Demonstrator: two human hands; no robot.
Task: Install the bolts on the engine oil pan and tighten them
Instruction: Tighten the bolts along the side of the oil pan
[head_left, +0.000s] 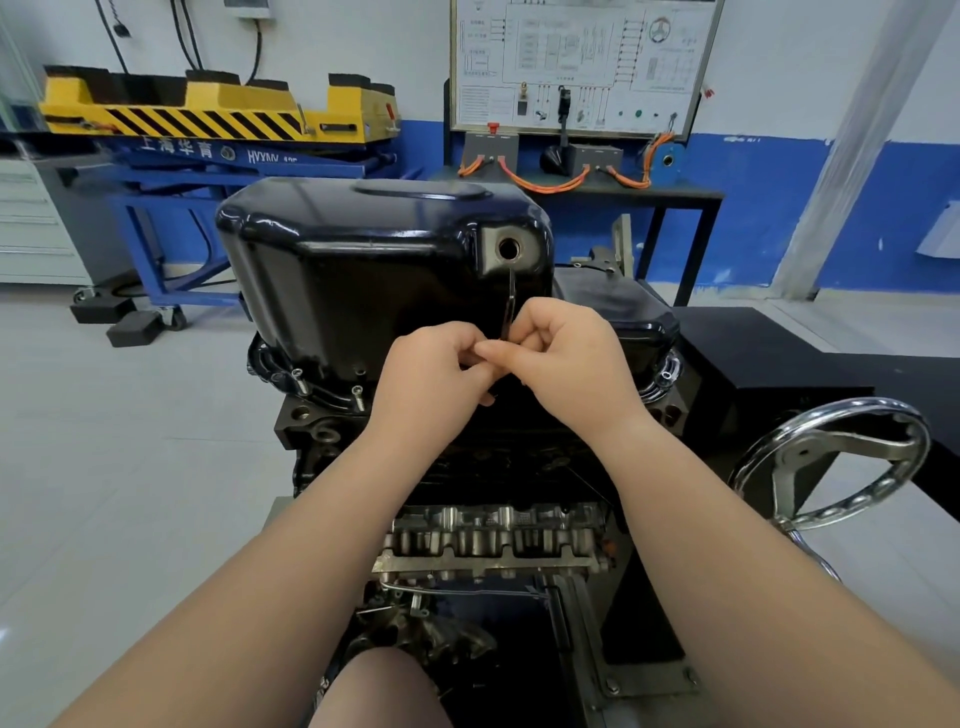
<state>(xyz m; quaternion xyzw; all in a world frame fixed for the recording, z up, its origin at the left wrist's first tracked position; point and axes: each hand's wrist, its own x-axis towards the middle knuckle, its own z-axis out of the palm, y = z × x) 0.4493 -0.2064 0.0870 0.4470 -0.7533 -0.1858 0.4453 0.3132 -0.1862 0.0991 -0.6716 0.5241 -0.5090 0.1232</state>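
Note:
A glossy black oil pan (363, 280) sits upside-up on the inverted engine block (498, 535). Two bolts (297, 382) (358, 397) stand loosely in the flange at its left front corner. My left hand (431, 374) and my right hand (571, 358) meet in front of the pan's near wall, fingers pinched together. A thin dark tool (510, 306) rises upright between them, gripped by my right hand. What my left fingertips pinch is hidden. The drain hole (508, 248) is open above the tool.
A chrome handwheel (831, 462) of the engine stand is at the right. A black bench (810, 364) lies behind it. A yellow and blue lift table (218, 119) stands at the back left, a wiring training board (576, 67) at the back.

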